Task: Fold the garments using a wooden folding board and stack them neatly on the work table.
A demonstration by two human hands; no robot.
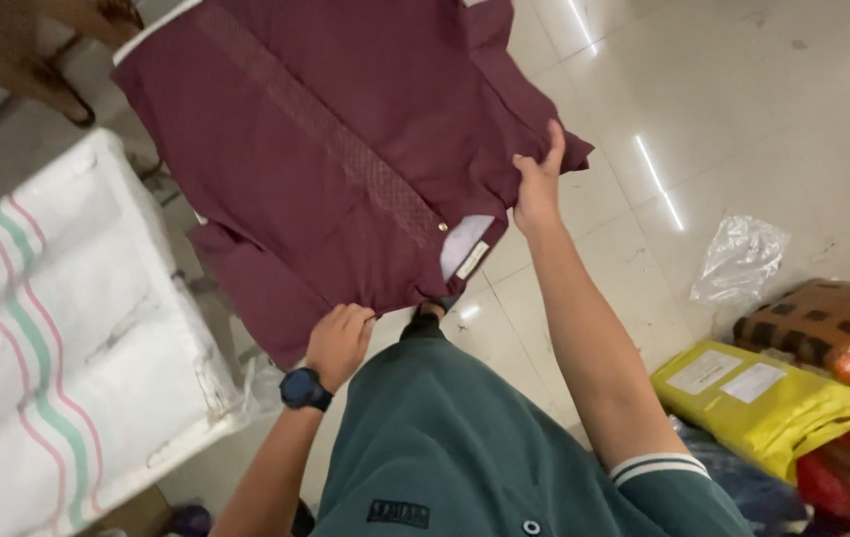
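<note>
**Maroon shirt held up by both hands over a tiled floor**

A pale tiled floor point(743, 119) is seen across the right and upper part of the view, bare around the light streaks reflected in it. The left side is taken up by a large white woven sack point(57, 348) with green and pink stripes, its edge just beside the hanging cloth. A maroon shirt point(325, 149) is held spread in the air in front of the person, well above the floor. Its lower hem is gripped by the left hand point(337, 343), clenched on the fabric, a dark watch point(303, 390) worn at the wrist. Its right edge is pinched by the right hand point(538, 189), raised higher. At the lower right, a yellow mailing bag point(763, 403) lies among other wrapped parcels; its contents cannot be told. A crumpled clear plastic bag point(738, 259) lies apart on the tiles.
</note>
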